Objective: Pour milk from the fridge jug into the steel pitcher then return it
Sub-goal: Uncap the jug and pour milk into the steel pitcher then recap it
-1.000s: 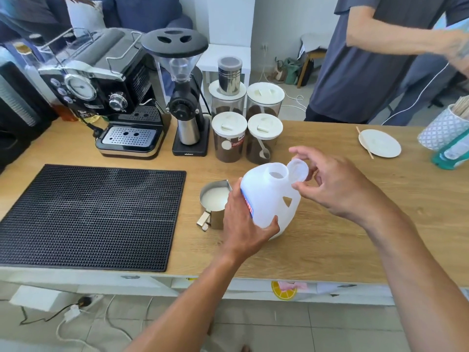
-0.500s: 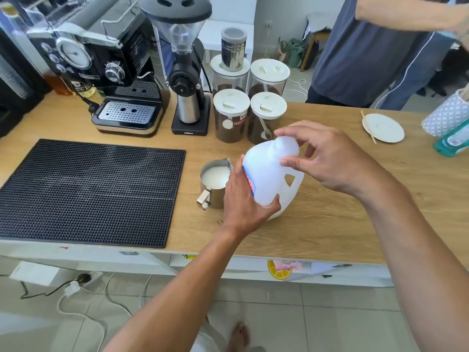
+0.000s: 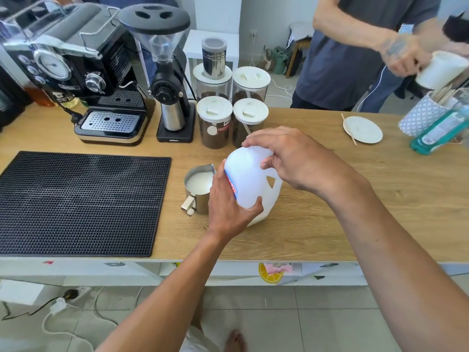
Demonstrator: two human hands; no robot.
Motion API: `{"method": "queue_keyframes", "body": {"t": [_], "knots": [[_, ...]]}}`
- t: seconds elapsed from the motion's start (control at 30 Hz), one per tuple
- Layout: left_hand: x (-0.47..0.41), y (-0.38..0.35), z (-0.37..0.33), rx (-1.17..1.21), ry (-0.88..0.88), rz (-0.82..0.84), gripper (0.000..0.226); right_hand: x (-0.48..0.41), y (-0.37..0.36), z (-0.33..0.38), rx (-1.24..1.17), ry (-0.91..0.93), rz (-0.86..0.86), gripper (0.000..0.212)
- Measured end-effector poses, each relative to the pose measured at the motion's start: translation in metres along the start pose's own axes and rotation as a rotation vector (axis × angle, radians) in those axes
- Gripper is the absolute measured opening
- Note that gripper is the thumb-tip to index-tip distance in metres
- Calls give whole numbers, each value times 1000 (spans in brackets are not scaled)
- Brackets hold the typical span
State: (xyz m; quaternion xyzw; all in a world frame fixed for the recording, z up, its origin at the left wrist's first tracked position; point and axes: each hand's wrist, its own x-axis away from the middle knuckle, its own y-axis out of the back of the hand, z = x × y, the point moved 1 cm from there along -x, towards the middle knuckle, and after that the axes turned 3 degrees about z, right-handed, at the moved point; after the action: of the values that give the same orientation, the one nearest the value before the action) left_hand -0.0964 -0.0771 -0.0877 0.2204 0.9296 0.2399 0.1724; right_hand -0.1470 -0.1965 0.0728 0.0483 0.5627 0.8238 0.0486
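A white plastic milk jug with a red and blue label stands on the wooden counter, tilted slightly left. My left hand grips its lower body from the left. My right hand covers the jug's top, its fingers closed around the cap, which is hidden under them. Just left of the jug sits the steel pitcher, filled with white milk, its handle pointing toward me.
A black rubber mat lies at the left. Behind stand an espresso machine, a grinder and several lidded coffee jars. A saucer and a teal bottle sit at right. Another person stands across the counter.
My right hand brought the white cap down onto the jug's open mouth and now closes over the top. The left hand keeps its hold on the jug's body.
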Motion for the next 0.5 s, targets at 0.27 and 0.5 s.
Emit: {"method": "queue_keyframes", "body": {"t": [0.27, 0.5], "knots": [[1, -3, 3, 51, -12, 7, 109, -1, 0, 2, 200, -94, -102, 55], [0, -2, 3, 73, -17, 2, 109, 1, -3, -8, 9, -18, -50, 49]]}}
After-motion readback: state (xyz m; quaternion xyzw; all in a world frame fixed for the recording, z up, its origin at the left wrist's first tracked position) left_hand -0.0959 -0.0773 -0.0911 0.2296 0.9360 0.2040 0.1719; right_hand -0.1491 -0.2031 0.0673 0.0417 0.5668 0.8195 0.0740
